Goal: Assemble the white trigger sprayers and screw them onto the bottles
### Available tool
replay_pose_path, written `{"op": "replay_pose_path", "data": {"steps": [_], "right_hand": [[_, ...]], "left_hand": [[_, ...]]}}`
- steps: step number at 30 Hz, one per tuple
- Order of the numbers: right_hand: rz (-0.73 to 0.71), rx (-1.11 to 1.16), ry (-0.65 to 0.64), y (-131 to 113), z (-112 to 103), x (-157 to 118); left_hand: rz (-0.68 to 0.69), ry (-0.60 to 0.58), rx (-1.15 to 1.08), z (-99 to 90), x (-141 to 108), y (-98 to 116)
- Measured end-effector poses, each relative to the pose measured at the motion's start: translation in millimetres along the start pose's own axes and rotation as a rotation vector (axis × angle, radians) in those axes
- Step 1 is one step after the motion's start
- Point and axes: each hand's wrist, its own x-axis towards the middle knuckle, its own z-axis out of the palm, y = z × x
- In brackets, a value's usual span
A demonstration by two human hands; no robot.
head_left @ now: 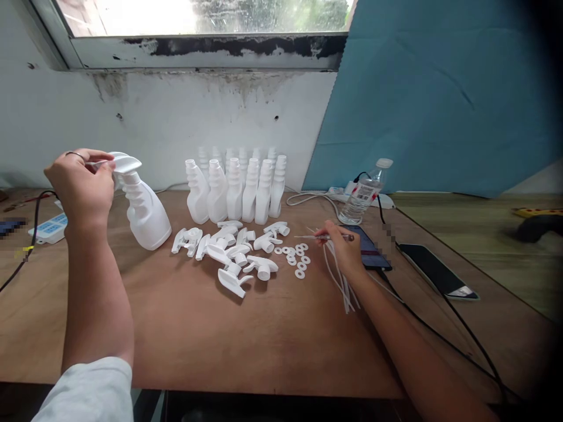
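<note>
At the left, my left hand (pixel 85 176) is closed on the white trigger spray head (pixel 125 162) atop a white spray bottle (pixel 147 214), which leans slightly. My right hand (pixel 341 249) grips a slim pointed tool (pixel 347 237) with a dark end and a thin shaft aimed left; its exact kind is unclear. Under that hand lie several thin white tubes (pixel 341 284). Small white ring washers (pixel 300 274) are scattered just left of it. Several loose trigger spray heads (pixel 264 266) form a pile mid-table. Behind them, open-necked white bottles (pixel 235 190) stand upright in rows.
A clear water bottle (pixel 363 193) stands tilted near a white power strip (pixel 385 201). Two phones, one dark blue (pixel 373 252) and one black (pixel 433 269), lie at the right among black cables (pixel 440 337). Another power strip (pixel 49 227) sits far left. A wall and window are behind.
</note>
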Motion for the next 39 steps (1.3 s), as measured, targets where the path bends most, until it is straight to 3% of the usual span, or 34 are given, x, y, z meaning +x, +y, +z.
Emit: {"op": "replay_pose_path", "data": {"steps": [2, 6, 9, 13, 16, 19, 22, 26, 28, 36, 39], "right_hand": [[-0.070, 0.029, -0.009, -10.2, 2.3, 2.3], [-0.120, 0.092, -0.148, -44.2, 20.4, 0.1], [-0.145, 0.065, -0.262, -81.0, 44.6, -9.6], [-0.225, 0.126, -0.493, -130.1, 78.1, -26.1], [-0.238, 0.241, -0.532, -153.0, 93.5, -35.6], [-0.218, 0.320, -0.466, -160.2, 96.2, -38.5], [-0.208, 0.397, -0.318, -158.3, 88.7, -31.5], [-0.257, 0.556, -0.044, -156.3, 72.4, -12.3], [-0.273, 0.601, -0.023, -156.7, 64.8, -4.4], [-0.200, 0.536, -0.267, -164.1, 53.0, -3.9], [-0.209, 0.561, -0.397, -164.7, 54.3, -4.9]], "left_hand": [[0.032, 0.082, -0.069, -7.8, -2.9, 15.7], [0.159, 0.304, -0.320, -23.3, -15.8, 56.8], [0.242, 0.265, -0.620, -29.7, -32.8, 88.2], [0.201, 0.049, -0.860, -26.2, -61.0, 121.8], [0.138, -0.144, -1.006, -16.3, -80.8, 137.2], [0.101, -0.324, -1.087, -7.6, -93.4, 144.1], [0.073, -0.540, -0.976, -3.9, -97.6, 144.3], [0.070, -1.039, -0.721, -0.4, -98.6, 141.4], [0.065, -1.202, -0.684, 2.4, -98.1, 140.2], [-0.044, -1.415, -0.795, 11.0, -81.2, 122.5], [-0.072, -1.367, -0.791, 11.4, -78.9, 119.4]]}}
